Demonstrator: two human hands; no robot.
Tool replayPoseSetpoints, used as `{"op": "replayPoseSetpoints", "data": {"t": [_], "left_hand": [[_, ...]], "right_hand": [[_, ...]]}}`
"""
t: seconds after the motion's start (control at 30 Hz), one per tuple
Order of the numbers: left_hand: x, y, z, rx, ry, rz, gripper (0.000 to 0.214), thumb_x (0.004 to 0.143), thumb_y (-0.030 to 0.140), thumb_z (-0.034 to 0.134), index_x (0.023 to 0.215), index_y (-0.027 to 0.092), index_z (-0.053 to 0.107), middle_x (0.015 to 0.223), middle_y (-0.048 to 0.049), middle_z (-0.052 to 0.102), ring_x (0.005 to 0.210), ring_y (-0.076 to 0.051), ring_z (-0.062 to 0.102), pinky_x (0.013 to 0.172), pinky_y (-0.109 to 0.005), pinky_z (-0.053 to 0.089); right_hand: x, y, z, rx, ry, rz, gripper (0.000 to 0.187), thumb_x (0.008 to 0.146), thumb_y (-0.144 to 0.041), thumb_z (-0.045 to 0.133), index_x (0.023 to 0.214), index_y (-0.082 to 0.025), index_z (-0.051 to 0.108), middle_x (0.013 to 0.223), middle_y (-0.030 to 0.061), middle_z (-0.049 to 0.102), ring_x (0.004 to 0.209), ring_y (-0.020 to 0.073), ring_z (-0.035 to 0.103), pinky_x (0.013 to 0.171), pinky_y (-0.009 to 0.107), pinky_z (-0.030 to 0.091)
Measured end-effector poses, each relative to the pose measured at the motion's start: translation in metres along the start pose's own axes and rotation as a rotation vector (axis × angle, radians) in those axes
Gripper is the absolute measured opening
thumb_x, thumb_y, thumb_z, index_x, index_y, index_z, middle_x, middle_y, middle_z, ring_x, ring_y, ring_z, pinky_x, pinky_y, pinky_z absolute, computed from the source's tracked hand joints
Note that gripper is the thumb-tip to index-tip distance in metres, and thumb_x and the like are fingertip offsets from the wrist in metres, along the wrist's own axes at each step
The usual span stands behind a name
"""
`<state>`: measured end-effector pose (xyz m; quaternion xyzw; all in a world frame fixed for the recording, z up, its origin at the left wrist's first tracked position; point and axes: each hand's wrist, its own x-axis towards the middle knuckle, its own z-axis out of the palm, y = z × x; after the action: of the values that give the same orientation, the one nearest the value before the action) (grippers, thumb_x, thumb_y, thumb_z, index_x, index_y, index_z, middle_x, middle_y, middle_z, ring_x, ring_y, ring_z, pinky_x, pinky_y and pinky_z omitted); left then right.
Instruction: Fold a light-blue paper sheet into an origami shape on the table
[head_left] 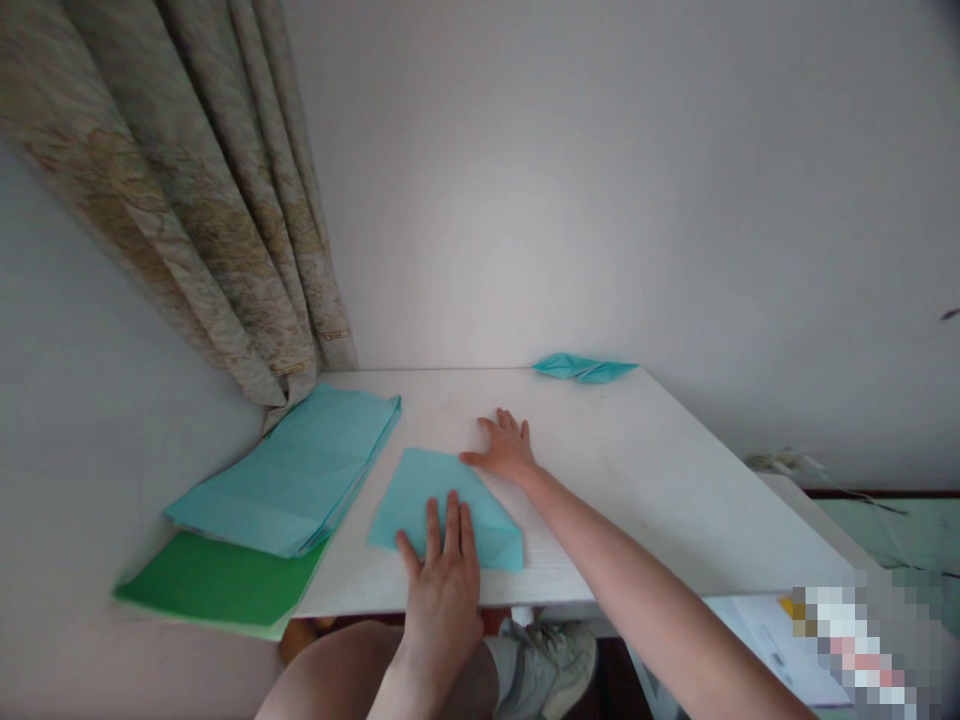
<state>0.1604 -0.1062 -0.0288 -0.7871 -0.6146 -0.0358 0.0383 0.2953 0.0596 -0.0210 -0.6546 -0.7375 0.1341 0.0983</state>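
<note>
White desk (615,490) bears a turquoise paper sheet (487,525), already folded to a point, beneath the flat, open left hand (442,610); the open right hand (506,450) rests at its far tip, gripping nothing, and a folded turquoise paper piece (585,368) lies beyond it.

A sheet of light blue paper (424,500) lies flat on the white table (600,480), near the table's front edge. The paper is folded, and a crease runs across it near the right corner. It has a wide shape with slanted sides and a point at the top. The bottom edge runs along close to the front of the table.

The left hand (442,600) is spread open and presses down on the bottom of the paper. Its fingers (452,525) lie on top of the sheet. The right hand (506,450) is flat on the table, and its thumb (472,458) just touches the top of the paper.
</note>
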Motion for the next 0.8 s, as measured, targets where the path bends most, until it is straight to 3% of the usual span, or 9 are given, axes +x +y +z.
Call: {"op": "replayPoseSetpoints", "data": {"t": [0.3,0.53,0.67,0.73,0.8], "left_hand": [[0.001,0.000,-0.002,0.002,0.010,0.008,0.083,0.060,0.009,0.053,0.141,0.011,0.033,0.152,-0.0158,0.018,0.137,-0.042,0.016,0.099,-0.070,0.020],[0.001,0.001,0.000,-0.006,0.018,0.007,0.084,0.061,0.012,0.053,0.142,0.009,0.031,0.151,-0.0169,0.017,0.137,-0.042,0.014,0.098,-0.072,0.019],[0.002,0.002,-0.002,-0.003,0.021,-0.010,0.086,0.059,0.014,0.056,0.141,0.007,0.032,0.151,-0.0187,0.017,0.137,-0.043,0.014,0.099,-0.071,0.019],[0.002,0.002,-0.001,-0.008,0.035,-0.005,0.086,0.058,0.015,0.058,0.140,0.007,0.033,0.151,-0.0202,0.018,0.137,-0.043,0.014,0.100,-0.069,0.018],[0.003,0.003,0.004,-0.031,0.065,0.014,0.085,0.061,0.021,0.062,0.139,0.005,0.035,0.150,-0.0225,0.020,0.137,-0.043,0.015,0.102,-0.067,0.018]], "right_hand": [[-0.010,0.025,-0.035,-0.046,-0.403,-0.262,0.131,0.048,-0.068,0.073,0.148,-0.017,0.007,0.153,0.0182,-0.010,0.139,0.0341,-0.013,0.108,0.056,-0.007],[-0.029,0.018,-0.047,-0.141,-0.584,-0.255,0.145,0.032,-0.055,0.084,0.148,-0.023,0.002,0.152,0.0163,-0.016,0.134,0.0427,-0.019,0.103,0.066,-0.006],[-0.033,0.017,-0.039,-0.100,-0.502,-0.292,0.131,0.042,-0.061,0.080,0.148,-0.026,0.010,0.153,0.0168,-0.009,0.135,0.0453,-0.014,0.101,0.069,-0.002],[-0.033,0.012,-0.031,-0.046,-0.364,-0.313,0.109,0.056,-0.063,0.073,0.145,-0.025,0.024,0.154,0.0181,0.004,0.138,0.0438,-0.002,0.103,0.066,0.005],[-0.032,0.003,-0.022,-0.018,-0.191,-0.332,0.081,0.069,-0.058,0.067,0.136,-0.019,0.044,0.148,0.0199,0.025,0.136,0.0375,0.020,0.106,0.056,0.016]]}}
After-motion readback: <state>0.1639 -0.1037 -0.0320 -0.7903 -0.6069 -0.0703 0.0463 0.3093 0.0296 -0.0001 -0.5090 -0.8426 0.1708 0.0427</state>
